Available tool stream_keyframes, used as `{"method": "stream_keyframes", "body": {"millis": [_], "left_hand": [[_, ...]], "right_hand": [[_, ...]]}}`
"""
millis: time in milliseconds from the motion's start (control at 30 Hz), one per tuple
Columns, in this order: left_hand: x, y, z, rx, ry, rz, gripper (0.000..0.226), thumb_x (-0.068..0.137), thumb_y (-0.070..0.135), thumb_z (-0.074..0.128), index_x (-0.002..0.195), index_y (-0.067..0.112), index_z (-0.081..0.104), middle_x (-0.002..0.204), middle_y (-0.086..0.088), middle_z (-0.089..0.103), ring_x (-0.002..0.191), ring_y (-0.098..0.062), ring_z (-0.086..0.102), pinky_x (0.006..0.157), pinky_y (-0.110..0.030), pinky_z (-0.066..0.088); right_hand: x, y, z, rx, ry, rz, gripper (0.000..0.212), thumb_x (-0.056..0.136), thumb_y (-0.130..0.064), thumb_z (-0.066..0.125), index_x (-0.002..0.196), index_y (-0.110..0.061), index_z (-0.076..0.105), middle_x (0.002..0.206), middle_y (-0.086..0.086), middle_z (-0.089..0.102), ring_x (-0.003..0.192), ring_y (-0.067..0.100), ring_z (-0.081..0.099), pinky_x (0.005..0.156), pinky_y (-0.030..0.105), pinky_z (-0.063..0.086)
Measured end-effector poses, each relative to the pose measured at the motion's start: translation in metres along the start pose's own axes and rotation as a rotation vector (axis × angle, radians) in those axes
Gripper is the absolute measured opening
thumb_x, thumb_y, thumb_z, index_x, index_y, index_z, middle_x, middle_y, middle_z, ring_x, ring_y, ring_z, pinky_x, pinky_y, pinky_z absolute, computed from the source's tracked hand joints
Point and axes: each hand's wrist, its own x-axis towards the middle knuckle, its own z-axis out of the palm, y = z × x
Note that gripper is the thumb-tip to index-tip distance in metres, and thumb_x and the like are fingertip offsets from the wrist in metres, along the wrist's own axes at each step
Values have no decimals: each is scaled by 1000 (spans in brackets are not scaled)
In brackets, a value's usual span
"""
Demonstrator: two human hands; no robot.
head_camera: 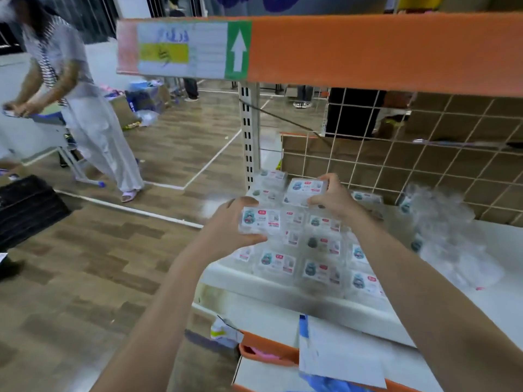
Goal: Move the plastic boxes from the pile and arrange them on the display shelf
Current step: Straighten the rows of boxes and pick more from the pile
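Nearest the camera, below the shelf edge, a white sheet of paper [336, 355] is laid over an orange tray [266, 349], with blue plastic beneath it; none of this lies in the path of the hands.

Above that, the white display shelf [283, 287] carries rows of clear plastic boxes [317, 267], each with a printed label turned upward, probably so that the labels can be read from the aisle. The rows are packed edge to edge from the front lip backward, and they appear stacked in layers.

One labelled plastic box [260, 220] is held by the left hand [229, 222], thumb under its near edge and fingers curled over its far edge, at the left end of the rows; it is judged to be on its way to a place there. A second box [307, 190] is clamped by the right hand [335, 198], fingers over the top, upon the rear boxes of the stack, seemingly being set down or squared against its neighbours.

To the right, a heap of crumpled clear plastic wrap [450, 239] lies on the shelf near the rows and may hinder further placing on that side. Whether loose boxes lie within it cannot be told.

Behind, a wire grid panel [424, 165] closes the back, and an orange beam [368, 49] overhead limits the lifting height. On the wooden floor [113, 250] far left, another person [85, 108] is bent over a small tabletop.
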Motion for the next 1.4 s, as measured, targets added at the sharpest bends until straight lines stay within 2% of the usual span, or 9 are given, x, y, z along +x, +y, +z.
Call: {"method": "stream_keyframes", "body": {"millis": [100, 267, 433, 567, 800, 967, 1100, 1233, 1400], "left_hand": [[22, -7, -4, 14, 20, 32, 67, 71, 37, 80, 127, 29, 45, 119, 11, 50, 108, -10, 48, 84, -23, 37], [44, -19, -16, 10, -12, 65, 64, 68, 35, 82, 122, 29, 47, 114, 10, 53, 98, -12, 54, 81, -25, 44], [69, -30, -33, 10, -58, 142, 64, 68, 29, 84, 122, 25, 48, 110, 10, 52, 95, -10, 53, 67, -15, 40], [93, -39, -44, 39, -108, 217, 67, 68, 24, 84, 125, 22, 48, 114, 5, 50, 99, -14, 52, 77, -19, 37], [117, -47, -48, 133, -207, 341, 69, 71, 31, 81, 129, 20, 45, 122, 3, 53, 97, -9, 48, 77, -12, 40], [133, -38, -32, 146, -294, 413, 69, 72, 37, 78, 130, 19, 45, 128, -2, 50, 109, -14, 50, 93, -28, 47], [148, -18, -5, 240, -290, 484, 72, 74, 43, 75, 133, 16, 44, 131, -5, 44, 118, -18, 40, 103, -33, 38], [166, 11, 37, 364, -261, 495, 75, 76, 50, 72, 135, 15, 41, 131, -10, 41, 123, -27, 32, 103, -38, 31], [187, 45, 81, 463, -183, 488, 74, 78, 54, 68, 133, 14, 41, 133, -11, 39, 124, -29, 32, 104, -40, 29]], "right_hand": [[28, 0, 4, -44, -6, 51, 71, 72, -15, 77, 131, -17, 36, 125, 6, 47, 106, 27, 54, 87, 42, 51], [55, 7, 11, -85, -47, 123, 72, 72, -21, 80, 129, -25, 35, 127, 4, 46, 111, 29, 52, 93, 47, 48], [71, 16, 17, -170, 76, 145, 68, 67, -30, 82, 126, -27, 48, 131, 6, 35, 120, 29, 44, 103, 48, 40], [72, 20, 21, -186, 118, 183, 68, 70, -31, 81, 130, -25, 49, 135, 8, 36, 124, 31, 41, 107, 48, 36], [77, 14, 33, -236, 235, 214, 74, 66, -31, 83, 129, -21, 46, 136, 4, 49, 124, 28, 45, 104, 47, 38], [70, 6, 28, -286, 199, 235, 76, 73, -34, 78, 137, -22, 39, 144, 6, 40, 132, 29, 36, 109, 48, 33], [52, 5, 4, -496, 189, 168, 64, 85, -30, 66, 140, -21, 36, 147, 7, 29, 137, 28, 27, 113, 42, 26], [24, 5, -26, -874, 119, 109, 55, 86, -22, 59, 137, -15, 39, 140, 9, 36, 131, 27, 32, 110, 41, 29], [0, 17, -62, -1076, 136, 75, 42, 89, -22, 54, 127, -8, 47, 129, 13, 46, 121, 29, 41, 98, 36, 36]]}}
